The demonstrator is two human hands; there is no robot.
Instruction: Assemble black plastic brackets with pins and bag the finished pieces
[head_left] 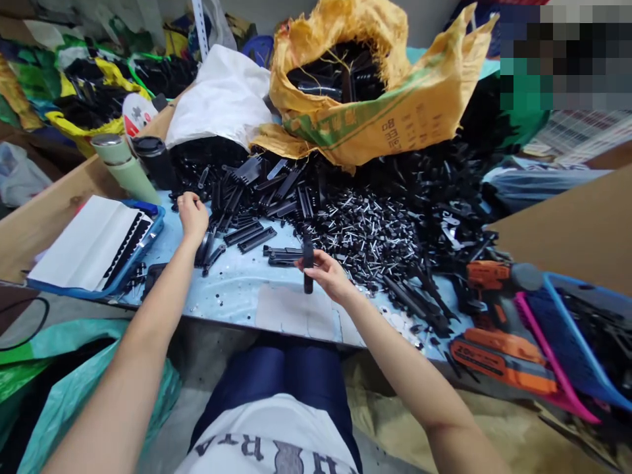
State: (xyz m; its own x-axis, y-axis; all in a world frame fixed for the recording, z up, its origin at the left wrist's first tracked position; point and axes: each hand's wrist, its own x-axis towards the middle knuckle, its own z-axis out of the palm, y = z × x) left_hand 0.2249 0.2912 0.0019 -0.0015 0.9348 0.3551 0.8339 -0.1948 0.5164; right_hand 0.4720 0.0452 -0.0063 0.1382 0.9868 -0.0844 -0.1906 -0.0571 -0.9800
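Pinching a narrow black plastic bar [309, 280] between thumb and fingertips, the right hand [328, 273] holds it on end over the table covered in light-blue sheeting [222, 296], near the front edge; taking that bar as the clock's centre, a pale rectangular sheet [291, 311] lies at six; the left hand [193, 217] reaches out towards ten, its fingers bent down beside loose black plastic pieces, and I cannot tell whether they grip anything; nearer, also at ten, lie long flat black plastic strips [257, 238]; a heap of small black pieces with silvery pins [370, 227] spreads at two; a frayed yellow woven sack [375, 128] filled with black parts stands at one; a blue plastic tray [160, 220] bearing papers sits at nine; an orange-and-grey power drill [503, 359] lies towards four.
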